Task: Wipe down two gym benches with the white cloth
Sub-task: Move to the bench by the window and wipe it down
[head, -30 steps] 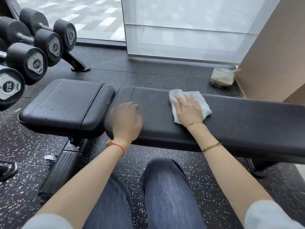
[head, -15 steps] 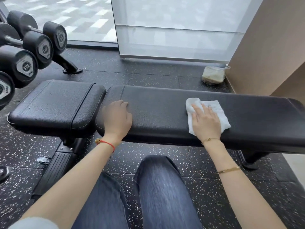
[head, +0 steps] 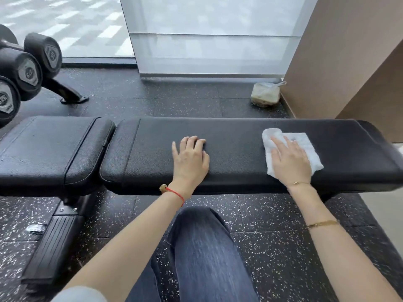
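White cloth (head: pixel 305 140) flattened under right hand (head: pixel 291 159) – fingers straight, left hand (head: pixel 190 159) flat on pebbled black bench (head: pixel 239 136)

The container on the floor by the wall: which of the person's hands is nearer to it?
Right. The right hand presses the white cloth on the bench below the container; the left hand rests mid-pad, farther left.

A black padded gym bench (head: pixel 229 153) runs across the middle, a long pad at centre and right, a shorter seat pad (head: pixel 50 149) at nine o'clock. On the long pad, a white cloth (head: pixel 305 142) lies at three o'clock under the right hand (head: pixel 291 162); the left hand (head: pixel 189 159) rests flat at centre.
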